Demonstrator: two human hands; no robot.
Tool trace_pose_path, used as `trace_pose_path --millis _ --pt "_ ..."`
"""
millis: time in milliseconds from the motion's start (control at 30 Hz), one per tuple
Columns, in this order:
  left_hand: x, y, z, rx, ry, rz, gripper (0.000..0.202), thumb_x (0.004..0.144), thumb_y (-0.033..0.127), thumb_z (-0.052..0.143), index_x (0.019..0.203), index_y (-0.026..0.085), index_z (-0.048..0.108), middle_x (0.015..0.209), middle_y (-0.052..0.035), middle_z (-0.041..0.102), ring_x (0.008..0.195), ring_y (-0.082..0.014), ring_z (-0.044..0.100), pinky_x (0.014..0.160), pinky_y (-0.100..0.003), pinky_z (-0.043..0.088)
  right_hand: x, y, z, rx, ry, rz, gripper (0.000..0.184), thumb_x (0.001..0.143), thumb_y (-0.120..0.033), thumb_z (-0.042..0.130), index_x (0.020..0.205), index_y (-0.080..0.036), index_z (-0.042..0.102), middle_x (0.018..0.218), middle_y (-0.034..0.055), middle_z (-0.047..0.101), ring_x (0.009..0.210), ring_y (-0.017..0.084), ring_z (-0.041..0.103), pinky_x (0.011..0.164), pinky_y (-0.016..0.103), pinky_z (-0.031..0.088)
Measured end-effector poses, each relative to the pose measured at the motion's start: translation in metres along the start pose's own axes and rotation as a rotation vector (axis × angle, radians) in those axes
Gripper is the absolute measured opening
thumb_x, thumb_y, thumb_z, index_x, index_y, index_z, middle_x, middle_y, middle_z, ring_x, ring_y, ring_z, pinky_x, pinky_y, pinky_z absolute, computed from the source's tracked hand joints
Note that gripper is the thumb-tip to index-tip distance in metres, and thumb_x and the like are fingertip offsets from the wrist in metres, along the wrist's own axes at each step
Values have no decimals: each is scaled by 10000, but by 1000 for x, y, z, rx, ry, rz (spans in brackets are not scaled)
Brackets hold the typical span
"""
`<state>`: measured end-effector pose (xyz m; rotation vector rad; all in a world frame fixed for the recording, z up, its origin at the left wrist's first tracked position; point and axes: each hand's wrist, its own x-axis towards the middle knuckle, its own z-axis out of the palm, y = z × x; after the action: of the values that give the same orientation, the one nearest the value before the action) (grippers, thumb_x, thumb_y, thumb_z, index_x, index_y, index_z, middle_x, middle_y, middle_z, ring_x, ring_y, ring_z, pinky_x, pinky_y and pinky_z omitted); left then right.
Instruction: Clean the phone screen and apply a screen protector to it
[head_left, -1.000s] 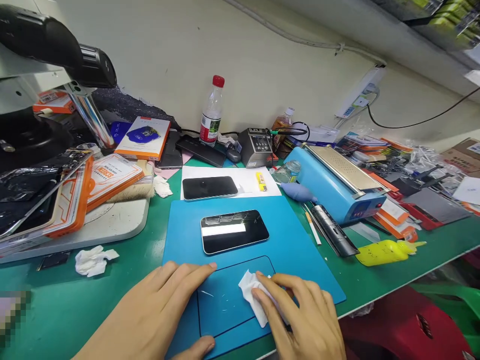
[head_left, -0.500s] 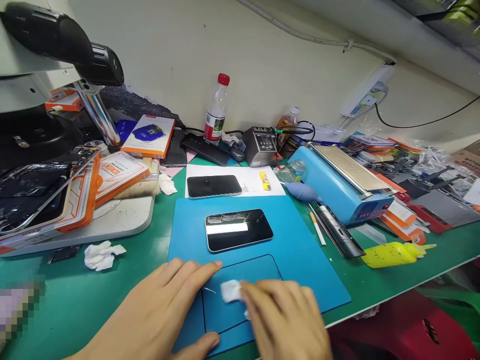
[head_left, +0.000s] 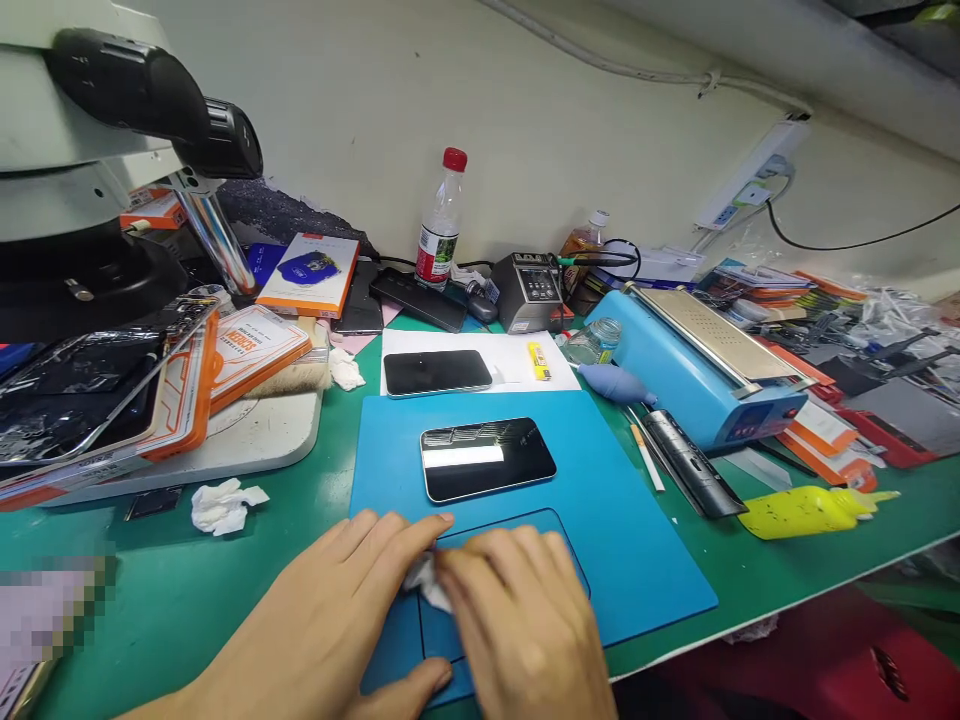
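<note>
My left hand (head_left: 330, 620) lies flat with fingers spread on the left edge of the blue mat (head_left: 615, 520). My right hand (head_left: 517, 630) presses a small white tissue (head_left: 424, 578) down on the mat's near inset panel, right beside my left fingertips. Most of the tissue is hidden under the fingers. A black phone (head_left: 487, 458) lies screen up on the mat just beyond both hands. A second black phone (head_left: 436, 372) rests on a white sheet (head_left: 517, 362) further back.
A microscope (head_left: 112, 180) and orange screen-protector boxes (head_left: 247, 345) crowd the left. A crumpled tissue (head_left: 223, 505) lies on the green bench. A blue heating machine (head_left: 697, 370), tools and a yellow bottle (head_left: 814, 508) sit at the right. A water bottle (head_left: 441, 220) stands at the wall.
My right hand has slid the tissue leftwards across the mat's inset panel until it meets my left fingertips. My left hand has stayed flat on the mat.
</note>
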<state>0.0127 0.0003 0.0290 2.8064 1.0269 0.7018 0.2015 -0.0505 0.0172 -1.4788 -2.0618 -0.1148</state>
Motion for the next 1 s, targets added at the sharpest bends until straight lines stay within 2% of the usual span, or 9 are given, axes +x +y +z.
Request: trace_pose_path --millis 133,200,267,433,533,633,833,900,1000 --pt "-4 -1 1 -30 -20 -36 929 668 361 890 1438 251 382 1169 -27 790 917 -265 781 768 -364 659 -8 47 -31 -140 34 109 182 1098 -232 536 1064 -229 715 934 20 702 853 199 557 780 352 348" --pt "-6 -1 3 -64 -18 -61 944 677 360 880 1467 266 372 1185 -25 780 944 -271 776 769 -365 656 -12 59 -38 -224 68 124 203 1107 -268 525 1054 -223 716 938 32 706 860 211 560 785 358 354" --pt "-7 -2 6 -99 -13 -81 946 681 352 870 1482 286 370 1172 -14 774 948 -270 772 772 -363 653 -14 55 -35 -237 56 121 178 1098 -264 542 1066 -223 712 942 36 704 851 213 558 778 361 350" --pt "-4 -3 7 -123 -27 -91 978 692 299 855 1516 283 329 1217 -29 754 1008 -254 759 838 -332 645 -2 2 0 -64 24 22 129 1048 -154 593 995 -222 690 869 22 668 766 193 534 726 364 311" --pt "-5 -3 7 -143 -44 -93 1004 698 226 816 1546 277 280 1246 -42 740 1046 -255 746 866 -338 642 7 -16 13 -61 39 -19 174 1042 -132 580 922 -213 676 817 20 641 724 192 502 697 369 287" --pt "-7 -2 9 -184 -68 -126 1053 703 229 812 1579 290 230 1271 -51 723 1079 -275 731 898 -387 641 9 -11 9 -59 4 -8 157 1049 -155 586 948 -221 686 827 16 644 739 193 514 705 366 299" --pt "-2 -1 2 -184 -169 -144 1132 731 297 869 1585 288 127 1391 -96 678 1184 -298 712 953 -425 641 4 22 -14 -137 16 68 105 1060 -211 600 1007 -238 686 842 6 650 772 197 528 743 361 325" --pt "0 -2 1 -176 -183 -150 1150 723 306 876 1578 281 108 1422 -110 662 1211 -309 703 959 -436 642 4 22 -13 -150 14 75 89 1055 -214 610 1006 -237 681 844 8 646 771 198 519 744 361 322" --pt "0 -3 2 -166 -164 -138 1140 715 280 853 1574 275 104 1420 -119 666 1203 -315 709 959 -441 640 6 6 1 -94 30 21 109 1036 -175 626 944 -223 658 799 7 616 735 194 493 716 363 305"
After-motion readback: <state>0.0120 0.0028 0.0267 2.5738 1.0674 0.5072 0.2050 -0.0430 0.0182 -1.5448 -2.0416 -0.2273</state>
